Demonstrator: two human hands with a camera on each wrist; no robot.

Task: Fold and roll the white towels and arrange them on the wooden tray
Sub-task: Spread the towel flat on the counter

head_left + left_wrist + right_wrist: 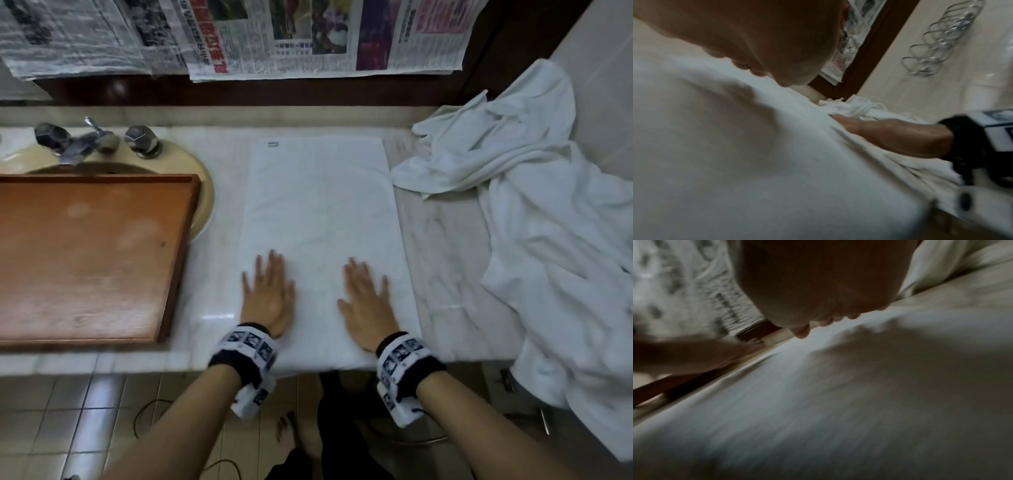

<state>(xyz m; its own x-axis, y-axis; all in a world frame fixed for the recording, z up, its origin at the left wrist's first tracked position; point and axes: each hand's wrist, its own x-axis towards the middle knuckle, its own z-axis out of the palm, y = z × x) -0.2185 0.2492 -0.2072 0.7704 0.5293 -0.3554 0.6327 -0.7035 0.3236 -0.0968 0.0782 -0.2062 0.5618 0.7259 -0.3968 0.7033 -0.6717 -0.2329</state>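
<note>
Head view: the folded towel [320,219] lies flat on the table [442,246] at centre; left hand [269,296] and right hand [368,303] press its 6 o'clock end, each grip released, fingers straight; wooden tray [89,253] at 9 o'clock; towel heap [534,212] at 3 o'clock.
Left wrist view: the towel [756,162] under flat fingers [758,71].
Right wrist view: blurred towel [838,402] beneath the palm.

bare forearms, black wristbands [239,363] — white patterned camera blocks [399,356]
</note>
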